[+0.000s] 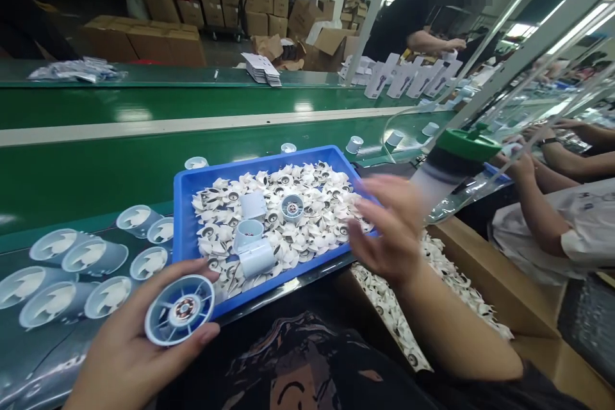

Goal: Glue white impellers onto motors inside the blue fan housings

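My left hand [139, 333] grips a light blue cylindrical fan housing [179, 311], its spoked end with a copper-coloured motor core turned up toward me. A blue tray [259, 304] full of small white fan impellers [307, 230] lies just beyond it. Several housings rest on the impellers, among them a sideways housing [257, 259] and a round one [293, 207]. Over the tray's right end hovers my right hand [389, 227], smeared by motion, fingers apart and nothing visible in them. On the left stand several blue housings [98, 257] with white impellers inside.
A green conveyor [96, 173] runs behind the tray, with a few housings [354, 145] on it. An open carton [500, 282] of impellers sits at lower right, below a green-lidded container [456, 160]. Co-workers' arms [542, 186] are at right; another person stands beyond white boxes [403, 80].
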The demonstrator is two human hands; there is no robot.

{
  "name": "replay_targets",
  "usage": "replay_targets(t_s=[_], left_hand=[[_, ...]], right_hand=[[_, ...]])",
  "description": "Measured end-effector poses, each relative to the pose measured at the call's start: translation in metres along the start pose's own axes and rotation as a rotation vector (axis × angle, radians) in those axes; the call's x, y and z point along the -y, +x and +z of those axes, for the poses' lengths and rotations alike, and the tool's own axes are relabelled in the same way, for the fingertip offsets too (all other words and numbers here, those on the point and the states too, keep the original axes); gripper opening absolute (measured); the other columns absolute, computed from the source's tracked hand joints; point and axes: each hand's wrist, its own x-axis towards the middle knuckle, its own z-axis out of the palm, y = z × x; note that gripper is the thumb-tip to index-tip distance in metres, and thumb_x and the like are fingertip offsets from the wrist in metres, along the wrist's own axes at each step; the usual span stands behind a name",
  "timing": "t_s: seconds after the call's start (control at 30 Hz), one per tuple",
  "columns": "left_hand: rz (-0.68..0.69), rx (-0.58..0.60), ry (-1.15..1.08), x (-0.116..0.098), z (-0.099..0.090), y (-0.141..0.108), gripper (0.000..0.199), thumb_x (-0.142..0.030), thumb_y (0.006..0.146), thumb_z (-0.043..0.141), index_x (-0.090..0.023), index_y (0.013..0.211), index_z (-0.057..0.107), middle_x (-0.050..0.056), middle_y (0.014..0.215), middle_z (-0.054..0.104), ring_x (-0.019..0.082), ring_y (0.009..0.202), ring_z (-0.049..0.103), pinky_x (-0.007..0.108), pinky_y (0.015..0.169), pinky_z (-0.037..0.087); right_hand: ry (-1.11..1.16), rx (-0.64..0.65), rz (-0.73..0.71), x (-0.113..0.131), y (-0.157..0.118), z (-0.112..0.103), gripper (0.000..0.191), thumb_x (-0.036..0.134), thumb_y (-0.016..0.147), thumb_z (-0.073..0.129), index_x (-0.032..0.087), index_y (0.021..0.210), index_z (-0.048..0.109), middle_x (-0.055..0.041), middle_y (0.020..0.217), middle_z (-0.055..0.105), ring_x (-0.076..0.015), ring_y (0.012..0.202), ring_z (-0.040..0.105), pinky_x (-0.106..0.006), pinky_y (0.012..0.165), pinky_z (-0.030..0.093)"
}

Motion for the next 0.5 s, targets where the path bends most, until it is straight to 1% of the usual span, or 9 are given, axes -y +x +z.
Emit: replay_targets(t_s=[0.07,0.13,0.2,0.27,0.33,0.4,0.43,0.5], left_hand=[[0.016,0.007,-0.048,-0.001,0.002,-0.002,0.061,-0.078,0.07,0.064,-0.033,0.11,0.062,0.002,0.101,0.075,0.033,0.099,0.069,0.044,0.09,0.053],[0.032,0.007,-0.094,0.001,0.0,-0.005,0.062,-0.077,0.071,0.066,-0.03,0.111,0.062,0.003,0.101,0.075,0.03,0.097,0.07,0.04,0.09,0.053],[0.013,-0.005,-0.121,0.006,-0.004,-0.008,0.062,-0.075,0.072,0.067,-0.028,0.113,0.062,0.004,0.1,0.075,0.028,0.094,0.071,0.036,0.085,0.054],[-0.024,-0.016,-0.154,0.011,-0.008,-0.011,0.062,-0.072,0.072,0.068,-0.027,0.114,0.061,0.004,0.099,0.075,0.027,0.092,0.071,0.034,0.08,0.055],[-0.058,-0.013,-0.19,0.014,-0.01,-0.012,0.06,-0.067,0.071,0.071,-0.027,0.114,0.059,0.004,0.099,0.074,0.027,0.095,0.07,0.033,0.078,0.055],[-0.082,0.003,-0.226,0.016,-0.01,-0.011,0.061,-0.06,0.068,0.077,-0.027,0.114,0.056,0.004,0.103,0.073,0.028,0.101,0.069,0.031,0.076,0.055],[-0.09,0.012,-0.24,0.016,-0.009,-0.01,0.06,-0.056,0.067,0.078,-0.027,0.114,0.055,0.004,0.104,0.073,0.028,0.103,0.069,0.031,0.076,0.055],[-0.083,0.022,-0.238,0.015,-0.007,-0.005,0.055,-0.05,0.068,0.079,-0.027,0.112,0.056,0.003,0.106,0.073,0.027,0.102,0.069,0.029,0.076,0.056]], right_hand=[[-0.104,0.29,-0.058,0.002,0.021,0.022,0.026,0.024,0.093,0.057,0.028,0.115,0.071,-0.0061,0.128,0.066,-0.0279,0.133,0.051,-0.051,0.117,0.034],[-0.214,0.53,-0.069,-0.004,0.044,0.037,0.02,0.018,0.093,0.058,0.018,0.108,0.072,-0.0117,0.118,0.069,-0.0283,0.122,0.059,-0.052,0.11,0.042],[-0.31,0.741,-0.077,-0.013,0.062,0.047,0.016,0.023,0.095,0.061,0.014,0.105,0.07,-0.0106,0.109,0.07,-0.0236,0.107,0.065,-0.047,0.099,0.051],[-0.392,0.893,-0.077,-0.019,0.076,0.052,0.019,0.031,0.097,0.062,0.014,0.106,0.067,-0.0073,0.107,0.068,-0.0183,0.098,0.066,-0.041,0.092,0.055],[-0.448,0.982,-0.063,-0.017,0.084,0.054,0.021,0.033,0.098,0.061,0.015,0.107,0.066,-0.0061,0.106,0.067,-0.0159,0.093,0.066,-0.036,0.086,0.057],[-0.479,1.005,-0.043,-0.008,0.09,0.052,0.019,0.031,0.097,0.063,0.014,0.106,0.066,-0.0051,0.103,0.067,-0.0154,0.089,0.065,-0.035,0.083,0.057],[-0.486,0.981,-0.034,0.0,0.09,0.048,0.017,0.028,0.096,0.064,0.014,0.103,0.066,-0.0059,0.101,0.067,-0.0163,0.089,0.065,-0.036,0.083,0.057],[-0.482,0.865,-0.026,0.02,0.086,0.037,0.013,0.022,0.096,0.06,0.012,0.102,0.066,-0.0107,0.104,0.067,-0.0199,0.093,0.064,-0.04,0.086,0.055]])
